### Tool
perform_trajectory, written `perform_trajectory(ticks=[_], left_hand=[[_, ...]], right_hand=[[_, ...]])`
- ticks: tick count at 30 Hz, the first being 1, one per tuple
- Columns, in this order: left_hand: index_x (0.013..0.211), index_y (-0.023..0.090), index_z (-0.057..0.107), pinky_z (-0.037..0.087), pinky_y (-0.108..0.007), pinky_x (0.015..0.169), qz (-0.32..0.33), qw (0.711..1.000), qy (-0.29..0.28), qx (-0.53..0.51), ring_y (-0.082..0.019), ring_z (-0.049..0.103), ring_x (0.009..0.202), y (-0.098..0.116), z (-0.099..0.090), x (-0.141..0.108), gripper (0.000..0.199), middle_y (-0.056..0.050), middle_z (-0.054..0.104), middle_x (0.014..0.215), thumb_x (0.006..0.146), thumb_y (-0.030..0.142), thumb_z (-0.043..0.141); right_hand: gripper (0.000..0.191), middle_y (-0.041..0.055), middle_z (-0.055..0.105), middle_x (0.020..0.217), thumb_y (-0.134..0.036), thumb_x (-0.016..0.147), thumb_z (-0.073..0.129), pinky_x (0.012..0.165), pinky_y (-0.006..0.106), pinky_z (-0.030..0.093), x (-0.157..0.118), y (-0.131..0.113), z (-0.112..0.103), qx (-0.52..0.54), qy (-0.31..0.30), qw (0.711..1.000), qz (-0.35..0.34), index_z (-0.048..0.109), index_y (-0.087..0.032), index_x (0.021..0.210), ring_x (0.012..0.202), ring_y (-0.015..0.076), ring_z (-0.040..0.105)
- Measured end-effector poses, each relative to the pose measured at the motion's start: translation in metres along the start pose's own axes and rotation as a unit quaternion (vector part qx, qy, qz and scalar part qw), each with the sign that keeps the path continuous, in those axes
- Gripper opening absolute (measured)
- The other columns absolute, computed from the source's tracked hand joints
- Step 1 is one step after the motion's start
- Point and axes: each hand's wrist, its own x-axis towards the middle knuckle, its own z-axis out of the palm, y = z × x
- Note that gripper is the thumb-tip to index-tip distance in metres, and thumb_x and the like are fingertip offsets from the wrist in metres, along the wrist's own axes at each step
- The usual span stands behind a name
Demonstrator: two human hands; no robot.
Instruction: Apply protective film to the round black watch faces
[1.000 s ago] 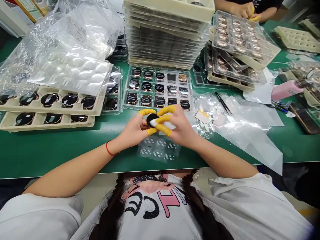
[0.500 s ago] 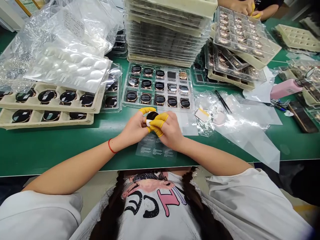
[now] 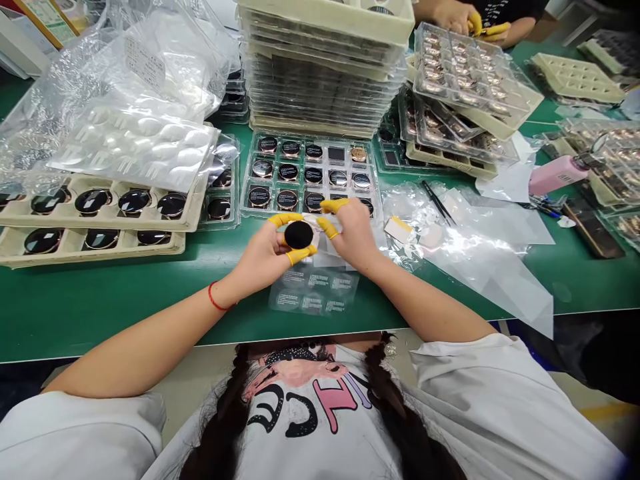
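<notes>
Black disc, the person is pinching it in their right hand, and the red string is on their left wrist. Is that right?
Not quite: the head view shows the black disc pinched in the left hand, not the right. The red string is on the left wrist, as you said.

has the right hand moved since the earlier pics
Yes: against the clear tray of watches, the right hand has moved away from the round black watch piece held in the left hand, toward the tray.
</notes>
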Motion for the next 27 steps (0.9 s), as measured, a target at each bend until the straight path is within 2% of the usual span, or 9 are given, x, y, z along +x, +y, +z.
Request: perform_trajectory(ticks=[3, 7, 9, 13, 16, 18, 21, 24, 27], left_hand=[[0.114, 0.02, 0.045, 0.059, -0.033, 0.082, 0.012, 0.997, 0.06, -0.036, -0.017, 0.072, 0.08, 0.012, -0.009, 0.005, 0.061, 0.002, 0.069, 0.083, 0.066, 0.025, 0.082], [0.114, 0.019, 0.045, 0.057, -0.034, 0.089, 0.018, 0.991, 0.058, -0.115, -0.017, 0.073, 0.089, 0.017, -0.022, 0.013, 0.056, -0.002, 0.071, 0.092, 0.071, 0.029, 0.079], [0.114, 0.02, 0.045, 0.056, -0.035, 0.092, 0.044, 0.992, 0.059, -0.106, -0.017, 0.072, 0.092, 0.016, -0.027, 0.015, 0.054, -0.003, 0.071, 0.096, 0.072, 0.031, 0.078], [0.117, 0.023, 0.044, 0.055, -0.036, 0.096, 0.17, 0.983, 0.07, 0.01, -0.019, 0.071, 0.095, 0.013, -0.028, 0.014, 0.06, -0.003, 0.068, 0.102, 0.069, 0.031, 0.081], [0.114, 0.023, 0.047, 0.057, -0.032, 0.09, 0.201, 0.976, 0.039, 0.072, -0.019, 0.072, 0.093, 0.011, -0.025, 0.01, 0.059, -0.005, 0.066, 0.108, 0.067, 0.029, 0.082], [0.114, 0.023, 0.048, 0.058, -0.03, 0.087, 0.193, 0.978, 0.025, 0.078, -0.019, 0.072, 0.094, 0.009, -0.024, 0.01, 0.056, -0.006, 0.066, 0.109, 0.069, 0.029, 0.081], [0.115, 0.023, 0.046, 0.058, -0.029, 0.087, 0.176, 0.982, 0.02, 0.066, -0.019, 0.071, 0.096, 0.007, -0.025, 0.011, 0.057, -0.005, 0.067, 0.106, 0.07, 0.029, 0.08], [0.115, 0.022, 0.046, 0.058, -0.028, 0.087, 0.175, 0.983, 0.008, 0.055, -0.018, 0.072, 0.094, 0.006, -0.026, 0.012, 0.058, -0.004, 0.068, 0.103, 0.069, 0.028, 0.081], [0.113, 0.021, 0.046, 0.058, -0.028, 0.087, 0.167, 0.985, -0.005, 0.052, -0.018, 0.072, 0.094, 0.008, -0.025, 0.012, 0.056, -0.004, 0.068, 0.101, 0.069, 0.027, 0.081]], right_hand=[[0.032, 0.0088, 0.064, 0.116, -0.045, 0.092, 0.052, 0.097, 0.045, 0.043, 0.003, 0.005, -0.031, 0.111, -0.024, 0.994, 0.001, 0.058, -0.023, 0.115, 0.111, 0.0241, 0.055], [0.053, 0.0067, 0.059, 0.123, -0.045, 0.079, 0.071, 0.095, 0.041, 0.049, 0.002, 0.008, -0.053, 0.258, -0.129, 0.957, 0.028, 0.053, -0.027, 0.125, 0.109, 0.0208, 0.059], [0.051, 0.0057, 0.063, 0.113, -0.041, 0.079, 0.072, 0.087, 0.038, 0.053, 0.001, 0.007, -0.053, 0.333, -0.131, 0.929, 0.092, 0.052, -0.026, 0.123, 0.095, 0.0175, 0.064], [0.043, -0.0011, 0.065, 0.077, -0.04, 0.078, 0.072, 0.064, 0.032, 0.054, 0.003, 0.0, -0.046, 0.43, -0.13, 0.862, 0.235, 0.054, -0.021, 0.112, 0.066, 0.0127, 0.063], [0.047, -0.0046, 0.061, 0.064, -0.043, 0.076, 0.074, 0.059, 0.031, 0.053, 0.005, -0.006, -0.047, 0.454, -0.145, 0.837, 0.268, 0.054, -0.02, 0.111, 0.058, 0.0123, 0.061], [0.052, -0.0044, 0.062, 0.062, -0.046, 0.076, 0.073, 0.059, 0.032, 0.054, 0.006, -0.006, -0.051, 0.454, -0.161, 0.836, 0.265, 0.053, -0.02, 0.116, 0.057, 0.0131, 0.062], [0.052, 0.0014, 0.071, 0.08, -0.047, 0.078, 0.071, 0.07, 0.035, 0.056, 0.007, 0.001, -0.057, 0.437, -0.163, 0.852, 0.24, 0.053, -0.02, 0.119, 0.07, 0.0149, 0.067], [0.035, 0.0044, 0.07, 0.099, -0.043, 0.078, 0.071, 0.085, 0.037, 0.054, 0.009, 0.012, -0.06, 0.399, -0.12, 0.886, 0.206, 0.063, -0.02, 0.104, 0.089, 0.0158, 0.066], [0.02, 0.0035, 0.069, 0.094, -0.036, 0.077, 0.071, 0.083, 0.037, 0.052, 0.009, 0.018, -0.061, 0.351, -0.127, 0.909, 0.187, 0.067, -0.019, 0.087, 0.087, 0.0159, 0.063]])
